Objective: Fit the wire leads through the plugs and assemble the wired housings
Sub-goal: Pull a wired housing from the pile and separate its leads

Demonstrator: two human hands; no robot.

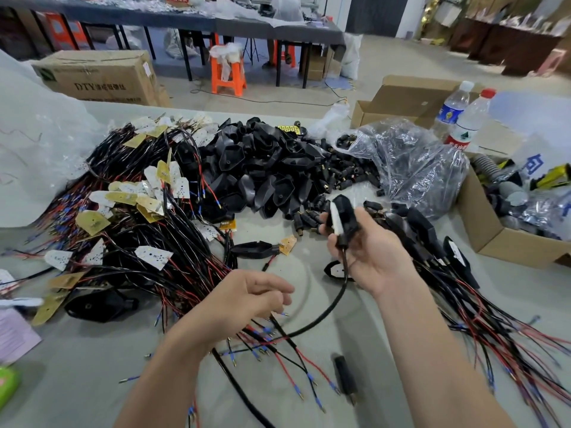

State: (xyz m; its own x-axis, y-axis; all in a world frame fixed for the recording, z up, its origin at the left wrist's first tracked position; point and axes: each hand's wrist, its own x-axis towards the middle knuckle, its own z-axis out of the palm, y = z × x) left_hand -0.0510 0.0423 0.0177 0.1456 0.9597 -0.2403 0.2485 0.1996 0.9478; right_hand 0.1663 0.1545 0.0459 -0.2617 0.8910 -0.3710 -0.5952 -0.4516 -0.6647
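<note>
Wire leads (139, 217) are lying in a big messy pile on the left side of the grey table (92, 375). They are black and red, with little white and yellow boards on their ends. Behind them a cardboard box (99, 77) is sitting on the floor, showing the letters "DTY" with more writing after it.

The left hand (244, 298) is hanging low over the table near the front, with its fingers curling in. A thin lead with a blue end is poking out just under the fingertips, but the picture is too blurry to tell if the hand is holding it.

Black housings (262, 168) are lying in a heap in the middle of the table. The right hand (370, 251) is holding one housing (343, 216) up above the table, with fingers and thumb wrapping around it. A black cable (335, 304) is hanging down from it and bending toward the left hand.

Small black plugs (349, 171) are lying behind, beside a clear bag (411, 162). Two water bottles (469, 122) are standing further right, one wearing a blue label and one a red label, with writing too small to read. An open box (491, 239) is sitting at the right edge.
</note>
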